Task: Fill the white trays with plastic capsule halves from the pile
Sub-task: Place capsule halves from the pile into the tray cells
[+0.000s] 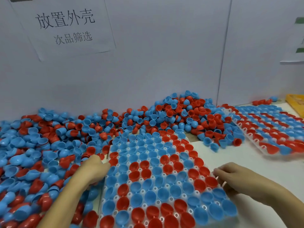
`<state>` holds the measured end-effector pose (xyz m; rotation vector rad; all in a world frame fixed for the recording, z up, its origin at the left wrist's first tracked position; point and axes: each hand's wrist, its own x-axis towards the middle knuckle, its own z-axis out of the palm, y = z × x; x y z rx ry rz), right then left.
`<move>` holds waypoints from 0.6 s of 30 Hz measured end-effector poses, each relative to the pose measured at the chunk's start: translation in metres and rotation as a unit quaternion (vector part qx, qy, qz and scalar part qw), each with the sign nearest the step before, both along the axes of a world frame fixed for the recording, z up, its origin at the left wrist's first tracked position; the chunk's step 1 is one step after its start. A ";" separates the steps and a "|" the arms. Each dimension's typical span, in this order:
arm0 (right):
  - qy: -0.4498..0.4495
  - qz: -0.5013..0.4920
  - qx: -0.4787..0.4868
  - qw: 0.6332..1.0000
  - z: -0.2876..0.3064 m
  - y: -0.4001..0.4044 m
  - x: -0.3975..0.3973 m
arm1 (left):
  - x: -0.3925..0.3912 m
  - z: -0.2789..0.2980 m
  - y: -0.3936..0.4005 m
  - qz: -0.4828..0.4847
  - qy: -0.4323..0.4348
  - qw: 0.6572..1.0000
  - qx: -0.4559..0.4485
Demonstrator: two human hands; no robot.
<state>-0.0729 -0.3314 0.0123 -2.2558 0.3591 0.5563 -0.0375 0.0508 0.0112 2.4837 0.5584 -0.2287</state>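
Head view, and the near white tray fills the lower centre of the frame, its cups packed with blue and red capsule halves, open side up (only the little round holes between cups show white). By my judgement this tray is as good as full, so the step in hand looks like the handover: finishing or shifting this one. The left hand sits at the tray's left edge, centre-left of the frame, fingers bent toward the rim beside a red half in the edge column; whether it pinches the rim or just rests there, I cannot tell. The right hand is at the tray's right edge, lower right, fingers curled down onto the rim; it seems to have hold of the edge, though the blur leaves that unsure. Neither hand shows a loose half in it.

The pile spreads across the left side and along the foot of the white wall through the middle of the frame, blue and red mixed, some halves nested together. A 2nd filled tray lies at the right of the frame, well apart from the hands, and a yellow bin pokes in at the far right edge. A paper sign hangs upper left.

Next move, I reckon: both hands need a level, even grip on opposite edges, because any tilt would tip the halves out of their cups
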 end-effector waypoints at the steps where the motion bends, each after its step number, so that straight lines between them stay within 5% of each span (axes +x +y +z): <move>1: -0.004 -0.015 0.012 1.000 -0.002 0.001 -0.003 | -0.001 0.000 0.001 0.012 0.000 1.000 -0.026; 11: -0.036 -0.167 0.232 0.957 -0.014 0.003 -0.010 | -0.002 -0.005 -0.004 0.016 -0.038 0.992 -0.123; 14: -0.022 -0.172 0.268 0.948 -0.013 0.001 -0.010 | 0.002 -0.004 -0.005 -0.011 -0.071 0.995 -0.075; 18: -0.025 -0.164 0.270 0.948 -0.015 0.001 -0.010 | 0.015 0.017 0.006 -0.001 -0.219 0.976 0.002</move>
